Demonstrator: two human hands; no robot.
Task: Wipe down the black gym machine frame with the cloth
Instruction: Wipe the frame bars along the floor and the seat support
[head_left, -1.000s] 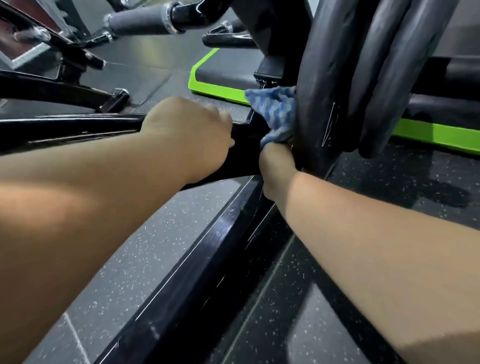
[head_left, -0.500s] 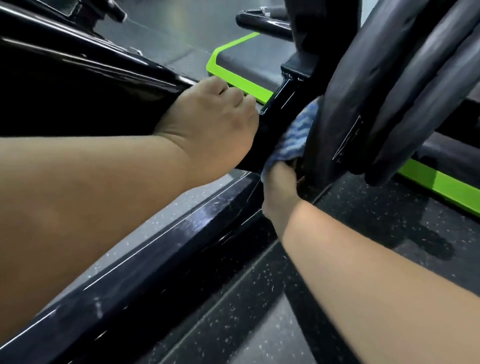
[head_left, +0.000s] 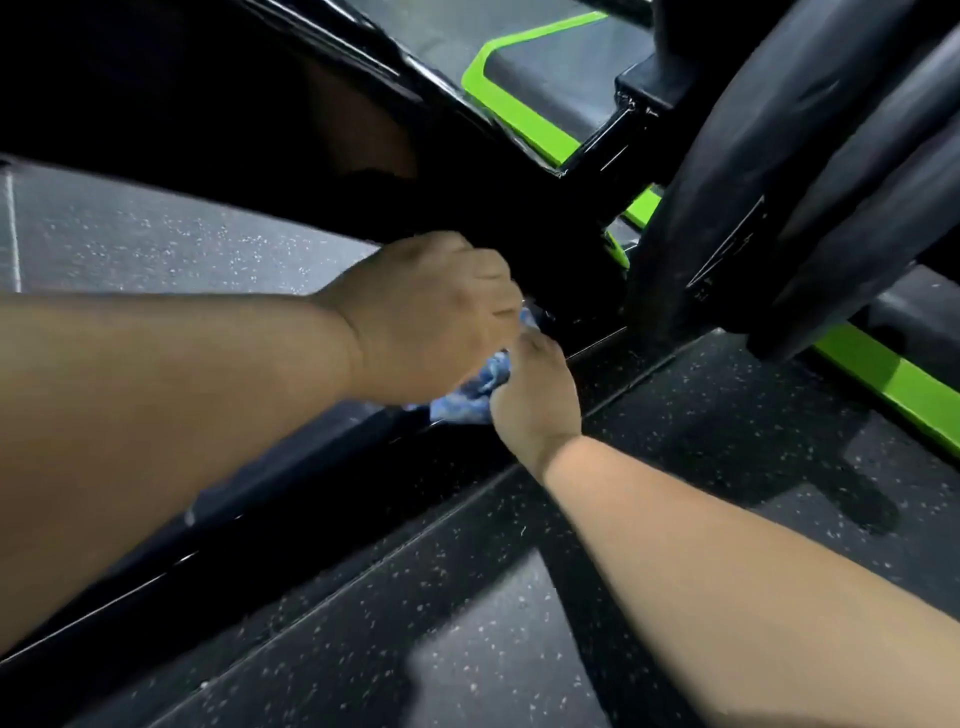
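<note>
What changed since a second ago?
The right hand brought the blue cloth down from beside the weight plates to the low frame rail. The left hand let go of the frame and came down onto the cloth. Right hand still grips it.

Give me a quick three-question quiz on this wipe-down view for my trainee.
1. Pick one: the cloth is A red, B blue, C white.
2. True or false: the cloth lies loose, touched by no hand.
3. Fill in: the weight plates stand on the ___ side of the view.
Key: 1 B. 2 False; the right hand grips it by the frame. 3 right.
</note>
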